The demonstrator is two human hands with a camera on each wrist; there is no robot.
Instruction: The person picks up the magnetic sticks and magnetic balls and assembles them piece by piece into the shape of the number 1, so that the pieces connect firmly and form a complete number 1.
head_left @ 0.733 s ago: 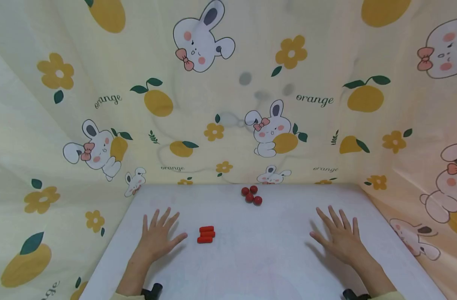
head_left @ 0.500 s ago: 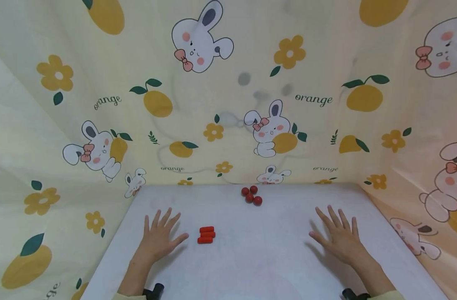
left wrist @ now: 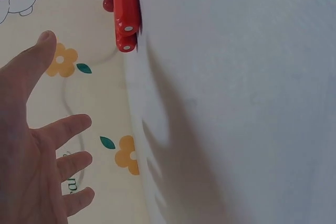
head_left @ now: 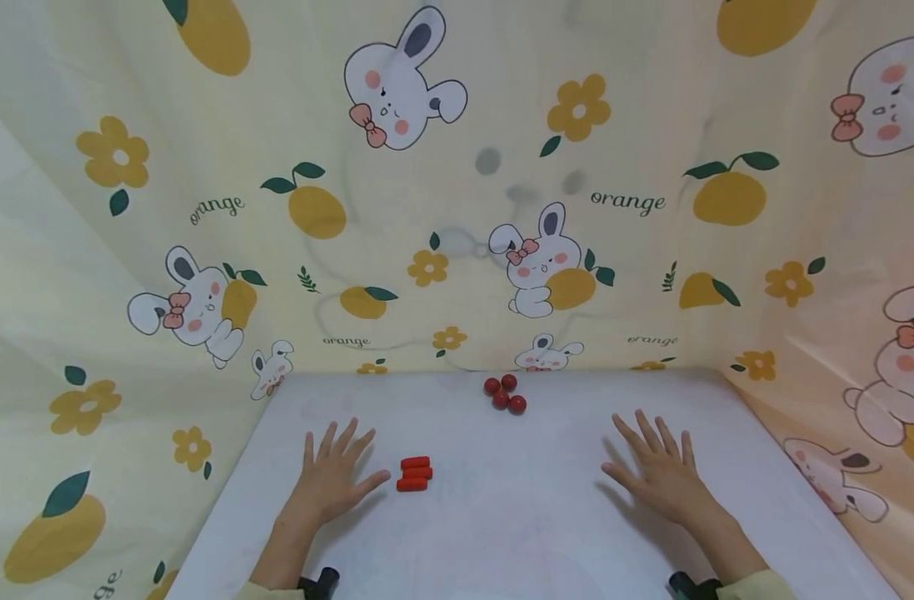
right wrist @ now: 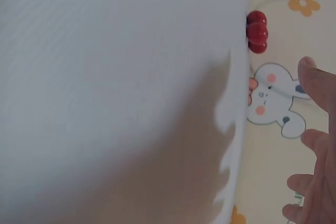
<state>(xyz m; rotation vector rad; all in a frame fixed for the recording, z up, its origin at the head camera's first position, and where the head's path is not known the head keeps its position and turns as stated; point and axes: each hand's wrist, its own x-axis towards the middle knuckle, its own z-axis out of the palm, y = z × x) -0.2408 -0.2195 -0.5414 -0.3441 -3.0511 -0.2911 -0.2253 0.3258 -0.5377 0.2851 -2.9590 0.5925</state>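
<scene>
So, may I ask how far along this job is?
At most the grouping looks done: three red sticks and four red balls lie each clustered on the table. Nothing is in hand; left grip and right grip hover open. Any pick-up seems left.

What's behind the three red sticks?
Farther back, to the right: four red balls; beyond them, the printed curtain. The tabletop directly under the sticks is covered.

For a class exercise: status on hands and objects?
Left hand, right hand spread, empty. Three red sticks near left hand. Red balls beyond; no obstruction seen.
</scene>
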